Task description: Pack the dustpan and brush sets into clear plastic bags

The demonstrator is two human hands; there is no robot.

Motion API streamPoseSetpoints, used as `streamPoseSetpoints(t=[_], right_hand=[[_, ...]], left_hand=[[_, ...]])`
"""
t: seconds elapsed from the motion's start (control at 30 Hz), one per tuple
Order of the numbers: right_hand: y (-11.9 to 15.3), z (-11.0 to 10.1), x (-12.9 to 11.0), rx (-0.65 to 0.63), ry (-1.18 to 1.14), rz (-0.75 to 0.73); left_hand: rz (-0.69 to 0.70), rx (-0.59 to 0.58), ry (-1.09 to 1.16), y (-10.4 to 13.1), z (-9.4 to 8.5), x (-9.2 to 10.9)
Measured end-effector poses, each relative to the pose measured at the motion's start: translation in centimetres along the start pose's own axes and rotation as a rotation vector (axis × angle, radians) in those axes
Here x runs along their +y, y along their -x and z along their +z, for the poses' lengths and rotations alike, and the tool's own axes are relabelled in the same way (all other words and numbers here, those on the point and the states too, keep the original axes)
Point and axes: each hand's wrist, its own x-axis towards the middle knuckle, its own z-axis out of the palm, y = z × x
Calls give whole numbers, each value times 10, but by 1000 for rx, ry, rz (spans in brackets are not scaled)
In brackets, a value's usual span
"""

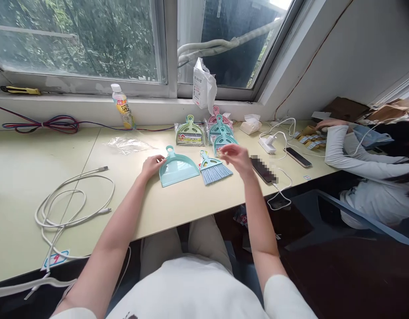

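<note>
A pale turquoise dustpan point(179, 170) lies on the table in front of me. My left hand point(153, 165) grips its left edge, fingers closed at the rim. Just right of the dustpan lies a small matching hand brush point(215, 169) with blue-grey bristles, its handle pointing away from me. Above the brush's right side hovers my right hand point(237, 158), fingers loosely bent and slightly blurred, with nothing visible in them. Behind stand wrapped dustpan-and-brush sets: a green one point(190, 133), turquoise ones point(221, 129) and a pink one point(216, 113).
Crumpled clear plastic point(128, 145) and a coiled white cable point(47, 212) lie to the left. A drink bottle point(123, 106) stands by the window. On the right are a phone point(262, 169), another phone point(298, 157), a power adapter point(267, 144) and a co-worker's white sleeve point(337, 141).
</note>
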Motion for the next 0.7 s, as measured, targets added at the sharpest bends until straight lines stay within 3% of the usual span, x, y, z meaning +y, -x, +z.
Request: streamPoseSetpoints(t=[0.1, 0.23, 0.33, 0.57, 0.7], right_hand=[[-11, 25, 18, -9, 196, 111], [-24, 54, 32, 9, 789, 175], [-29, 63, 32, -69, 1110, 222], [-41, 62, 29, -269, 1273, 315], [-48, 54, 18, -270, 1252, 269]], left_hand=[[-3, 4, 3, 1, -1, 3], [-1, -13, 0, 1, -1, 2], [14, -16, 2, 1, 0, 1], [3, -1, 11, 1, 1, 2], [1, 10, -13, 3, 1, 4]])
